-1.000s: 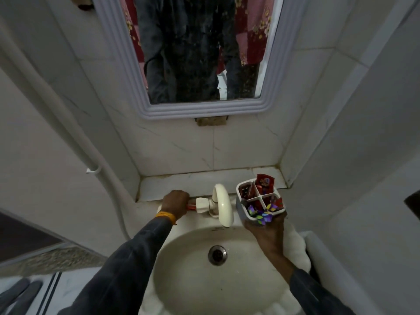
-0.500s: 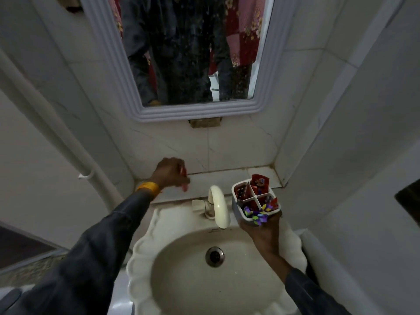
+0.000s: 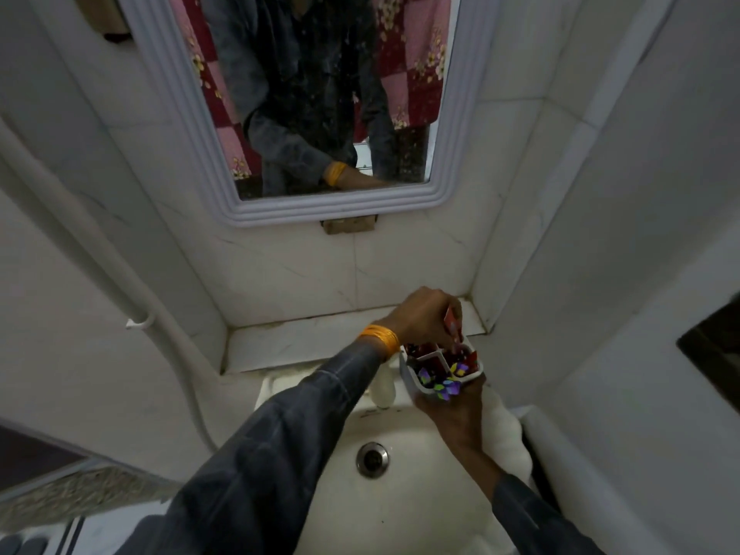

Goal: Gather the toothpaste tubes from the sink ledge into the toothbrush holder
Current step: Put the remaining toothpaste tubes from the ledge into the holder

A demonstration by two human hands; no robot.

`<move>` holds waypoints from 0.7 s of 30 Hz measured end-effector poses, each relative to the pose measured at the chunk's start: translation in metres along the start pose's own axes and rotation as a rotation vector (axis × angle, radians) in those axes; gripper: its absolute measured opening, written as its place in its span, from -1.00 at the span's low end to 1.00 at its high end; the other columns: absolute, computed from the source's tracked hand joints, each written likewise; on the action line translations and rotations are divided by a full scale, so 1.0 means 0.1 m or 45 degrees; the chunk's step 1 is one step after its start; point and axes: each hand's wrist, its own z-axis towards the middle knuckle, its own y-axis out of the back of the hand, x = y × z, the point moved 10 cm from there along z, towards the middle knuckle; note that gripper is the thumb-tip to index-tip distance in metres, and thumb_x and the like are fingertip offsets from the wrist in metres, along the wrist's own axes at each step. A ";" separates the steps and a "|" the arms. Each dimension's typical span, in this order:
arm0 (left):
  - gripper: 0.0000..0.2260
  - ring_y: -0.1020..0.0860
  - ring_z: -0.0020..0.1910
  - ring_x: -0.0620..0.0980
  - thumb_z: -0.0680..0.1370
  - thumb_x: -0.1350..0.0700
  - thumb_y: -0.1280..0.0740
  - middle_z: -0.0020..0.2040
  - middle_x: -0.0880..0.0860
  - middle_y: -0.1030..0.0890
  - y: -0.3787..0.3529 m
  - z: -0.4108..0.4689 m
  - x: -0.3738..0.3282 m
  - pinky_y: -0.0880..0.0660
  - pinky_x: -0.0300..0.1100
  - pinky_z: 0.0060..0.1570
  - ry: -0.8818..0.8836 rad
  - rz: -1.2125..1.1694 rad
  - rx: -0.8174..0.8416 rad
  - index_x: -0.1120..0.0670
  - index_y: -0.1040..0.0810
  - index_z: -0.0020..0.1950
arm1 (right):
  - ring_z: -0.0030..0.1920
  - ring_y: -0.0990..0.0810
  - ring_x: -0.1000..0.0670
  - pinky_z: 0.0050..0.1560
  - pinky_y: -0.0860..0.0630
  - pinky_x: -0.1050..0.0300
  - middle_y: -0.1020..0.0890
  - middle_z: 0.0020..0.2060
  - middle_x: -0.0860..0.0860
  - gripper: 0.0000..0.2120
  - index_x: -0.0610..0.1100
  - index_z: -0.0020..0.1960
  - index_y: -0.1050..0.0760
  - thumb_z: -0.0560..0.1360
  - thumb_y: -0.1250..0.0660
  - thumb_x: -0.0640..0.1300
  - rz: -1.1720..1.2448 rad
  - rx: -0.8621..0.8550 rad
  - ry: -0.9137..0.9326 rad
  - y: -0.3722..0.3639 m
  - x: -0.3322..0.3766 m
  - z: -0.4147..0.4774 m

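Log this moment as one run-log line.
left hand: lowering red tube into holder | right hand: holding holder over sink

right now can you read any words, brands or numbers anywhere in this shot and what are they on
None can be read.
Red toothpaste tube in the left hand: print shows as blurred patches, no letters legible.
Red tubes and purple and yellow items in the toothbrush holder, held by the right hand: too small and blurred.
Sink: a faint dark mark on the rim below the tap, unreadable.
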 end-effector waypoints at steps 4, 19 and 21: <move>-0.69 -0.60 -0.13 0.03 0.29 0.07 -0.56 -0.06 0.05 -0.70 -0.31 -0.02 0.03 -0.49 -0.19 -0.14 -0.004 0.084 0.084 0.01 -0.65 0.01 | 0.35 -0.50 0.35 0.34 -0.46 0.43 -0.56 0.35 0.09 0.05 -0.08 0.56 -0.30 0.20 -0.75 0.03 -0.016 -0.040 0.064 -0.04 -0.20 0.12; -0.66 -0.61 0.04 0.04 0.53 -0.05 -0.37 0.14 0.07 -0.61 0.39 -0.34 0.94 -0.50 -0.17 -0.04 0.298 -0.018 -0.466 0.04 -0.52 0.26 | 0.19 -0.66 -0.12 0.09 -0.46 0.17 -0.67 0.24 -0.17 0.19 -0.23 0.46 -0.37 -0.08 -0.60 0.21 -0.074 -0.296 0.034 0.22 0.38 0.03; -0.63 -0.59 0.11 0.08 0.54 -0.05 -0.36 0.19 0.10 -0.58 0.42 -0.37 1.09 -0.51 -0.11 0.04 0.354 -0.010 -0.508 0.06 -0.49 0.30 | 0.23 -0.67 -0.19 0.07 -0.46 0.17 -0.67 0.25 -0.20 0.13 -0.24 0.46 -0.38 -0.01 -0.70 0.07 -0.112 -0.316 0.016 0.28 0.50 0.16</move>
